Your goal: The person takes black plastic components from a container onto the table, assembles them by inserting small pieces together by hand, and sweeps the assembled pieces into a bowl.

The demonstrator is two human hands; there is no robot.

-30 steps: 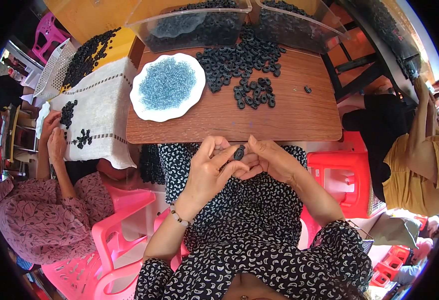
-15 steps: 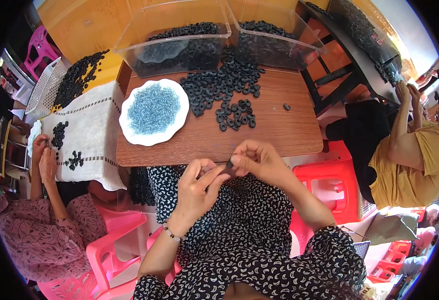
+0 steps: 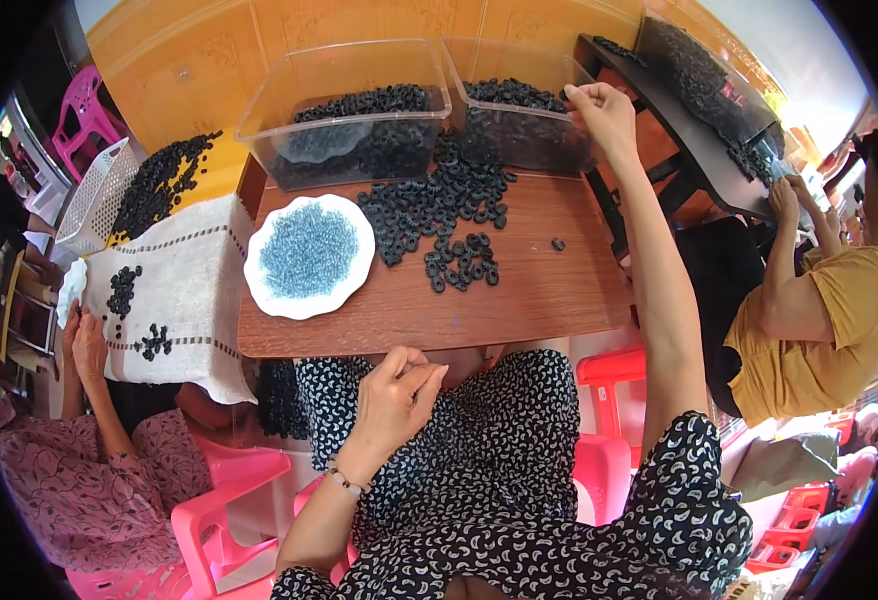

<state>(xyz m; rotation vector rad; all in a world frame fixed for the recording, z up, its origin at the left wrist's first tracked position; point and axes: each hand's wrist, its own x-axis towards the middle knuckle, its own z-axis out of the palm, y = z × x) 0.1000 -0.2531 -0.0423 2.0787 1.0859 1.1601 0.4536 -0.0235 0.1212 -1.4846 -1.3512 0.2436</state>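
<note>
One white plate at the left edge of the worktop; left hand curled, near edge (contents cannot be told); loose black pieces beyond. Right hand, far-right corner, pinches a dark piece by the clear bin.

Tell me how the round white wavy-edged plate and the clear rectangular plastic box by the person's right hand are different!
The round white wavy-edged plate is shallow, while the clear rectangular plastic box is deep and see-through. The plate holds tiny pale-blue beads; the box holds chunkier black pieces. The right hand is at the box, but neither hand is at the plate. Both are open on top.
</note>
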